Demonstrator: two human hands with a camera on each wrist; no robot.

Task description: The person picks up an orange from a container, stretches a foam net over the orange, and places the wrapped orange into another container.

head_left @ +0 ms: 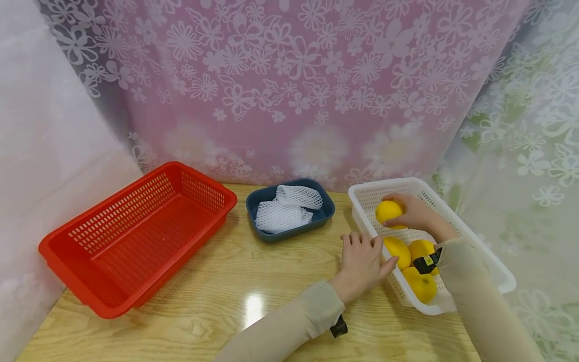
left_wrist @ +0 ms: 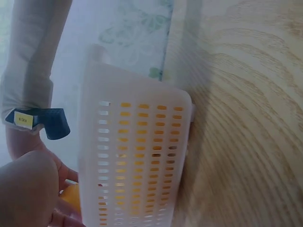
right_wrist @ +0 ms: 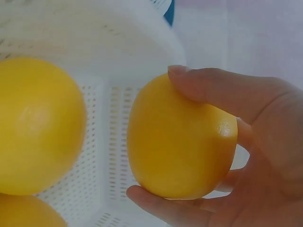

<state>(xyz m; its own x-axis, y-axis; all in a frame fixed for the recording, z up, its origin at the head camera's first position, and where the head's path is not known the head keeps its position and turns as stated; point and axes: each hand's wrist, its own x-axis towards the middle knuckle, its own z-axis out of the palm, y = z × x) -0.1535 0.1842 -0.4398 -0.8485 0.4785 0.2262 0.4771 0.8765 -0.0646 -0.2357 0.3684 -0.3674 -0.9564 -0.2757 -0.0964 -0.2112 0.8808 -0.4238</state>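
Note:
In the head view a white basket (head_left: 470, 236) stands at the right, with several oval yellow fruits (head_left: 419, 285) in its near part. My right hand (head_left: 413, 213) holds one smooth yellow fruit (right_wrist: 182, 142) at the basket's far end. Its thumb is on one side and its fingers are on the other, as the right wrist view shows. My left hand (head_left: 362, 261) is beside the basket's left wall, fingers loosely extended and thumb at the rim, holding nothing. From the left wrist, the slotted basket wall (left_wrist: 137, 90) hides most of the fruit inside.
A blue tray (head_left: 280, 235) with white foam net sleeves (head_left: 285, 213) sits at the back middle of the wooden table (head_left: 212, 301). The red basket (head_left: 140, 234) stands at the left. Floral curtains (head_left: 289, 100) hang behind and at the sides.

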